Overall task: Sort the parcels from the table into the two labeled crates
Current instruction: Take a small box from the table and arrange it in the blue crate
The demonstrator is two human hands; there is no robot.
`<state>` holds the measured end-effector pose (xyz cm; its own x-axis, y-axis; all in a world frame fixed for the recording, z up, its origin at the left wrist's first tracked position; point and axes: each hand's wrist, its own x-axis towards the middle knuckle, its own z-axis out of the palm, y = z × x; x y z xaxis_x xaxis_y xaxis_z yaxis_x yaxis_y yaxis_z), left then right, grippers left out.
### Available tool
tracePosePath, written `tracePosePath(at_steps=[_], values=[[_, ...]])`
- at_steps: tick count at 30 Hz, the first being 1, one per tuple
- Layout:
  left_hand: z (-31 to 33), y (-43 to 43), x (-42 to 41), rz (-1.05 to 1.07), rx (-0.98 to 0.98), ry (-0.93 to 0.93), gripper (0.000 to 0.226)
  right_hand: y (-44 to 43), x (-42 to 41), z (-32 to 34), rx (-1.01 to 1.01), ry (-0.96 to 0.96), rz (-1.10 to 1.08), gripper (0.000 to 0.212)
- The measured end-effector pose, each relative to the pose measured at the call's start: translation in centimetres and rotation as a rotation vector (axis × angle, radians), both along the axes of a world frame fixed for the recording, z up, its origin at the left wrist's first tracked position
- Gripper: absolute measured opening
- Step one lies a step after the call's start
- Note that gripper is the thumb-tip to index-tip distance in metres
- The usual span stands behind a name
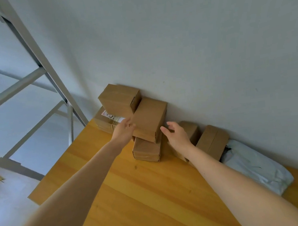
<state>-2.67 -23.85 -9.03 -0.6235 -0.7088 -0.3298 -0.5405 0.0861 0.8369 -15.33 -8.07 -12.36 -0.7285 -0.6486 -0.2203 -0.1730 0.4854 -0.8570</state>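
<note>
The wall (191, 33) fills the top and right. The table (144, 197) runs across the bottom, with boxes (119, 97) pushed against the wall, maybe so none fall off. A grey bag (256, 165) lies at lower right. In the middle, the top box (149, 118) leans on a lower box (146, 150). The left hand (123, 132) touches its left side, fingers (129, 123) loose. The right hand (177, 136) is spread wide just beside its right side, holding nothing, likely ready to lift. No crates show.

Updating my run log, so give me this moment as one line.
phase: reach | left hand: open, at left side of upper middle box | right hand: open, near its right corner | grip: none yet
</note>
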Motion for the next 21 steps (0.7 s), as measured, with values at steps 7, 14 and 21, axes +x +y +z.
tracePosePath(at_steps=[7,14,21], values=[[-2.9,-3.8,-1.2,0.129,0.379,0.021,0.046,-3.7,0.4,-1.5,0.013,-0.077,-0.142,0.057],[-4.4,-6.2,-2.0,0.029,0.505,0.008,0.022,-6.0,1.3,-1.4,-0.035,-0.174,-0.324,0.057],[-5.1,-6.4,-0.9,-0.142,0.498,0.018,0.031,-5.7,2.9,-0.5,-0.06,-0.208,-0.477,0.053]])
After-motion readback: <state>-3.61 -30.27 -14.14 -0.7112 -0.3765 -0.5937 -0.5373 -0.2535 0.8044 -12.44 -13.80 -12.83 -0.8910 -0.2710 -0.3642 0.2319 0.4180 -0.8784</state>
